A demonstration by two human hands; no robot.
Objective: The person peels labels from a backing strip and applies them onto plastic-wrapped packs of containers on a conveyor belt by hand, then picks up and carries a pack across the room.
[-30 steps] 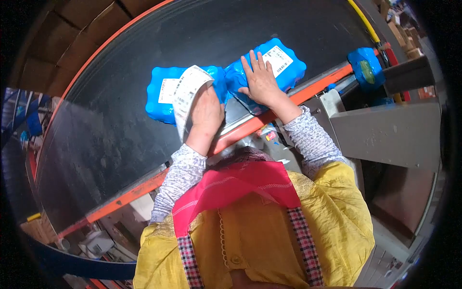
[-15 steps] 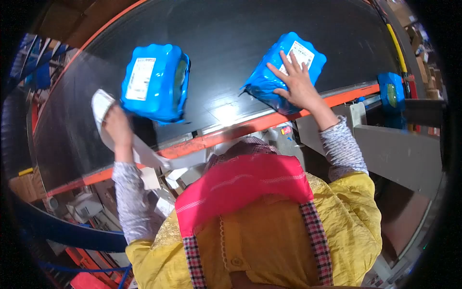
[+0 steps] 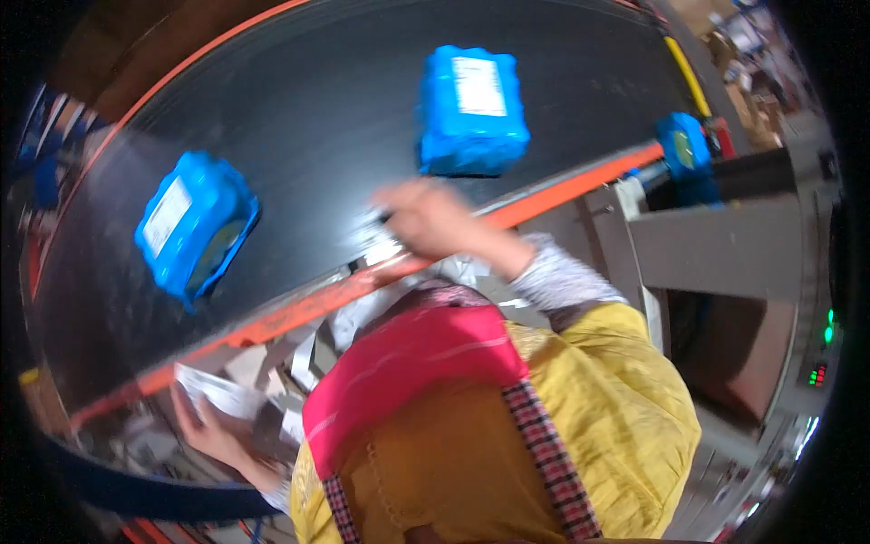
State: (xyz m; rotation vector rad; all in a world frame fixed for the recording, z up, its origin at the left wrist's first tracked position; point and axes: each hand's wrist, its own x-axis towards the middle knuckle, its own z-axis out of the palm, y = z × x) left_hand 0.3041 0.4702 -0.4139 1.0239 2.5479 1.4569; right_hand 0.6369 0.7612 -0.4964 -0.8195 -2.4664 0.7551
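My left hand (image 3: pixel 216 437) is low at the left, below the belt's orange edge, with its fingers around a white paper label strip (image 3: pixel 222 392). My right hand (image 3: pixel 430 222) is smeared by motion over the near edge of the belt, so its finger state is unclear. Beyond it stands a blue plastic-wrapped pack (image 3: pixel 476 136) bearing a white label (image 3: pixel 478 87), apart from the hand. Another blue wrapped pack (image 3: pixel 204 231) sits tilted at the left of the belt, its white label (image 3: pixel 168 218) facing up and left.
The black conveyor belt (image 3: pixel 308 118) has an orange rim (image 3: pixel 299 313) along my side. A smaller blue pack (image 3: pixel 684 150) is at the right end, by a grey metal frame (image 3: pixel 725 254). Loose paper and cartons (image 3: pixel 281 372) lie below the belt edge.
My right hand has come off the right pack and swung left. My left hand has dropped below the belt edge with the strip. Both packs appear further left; the view has also turned.
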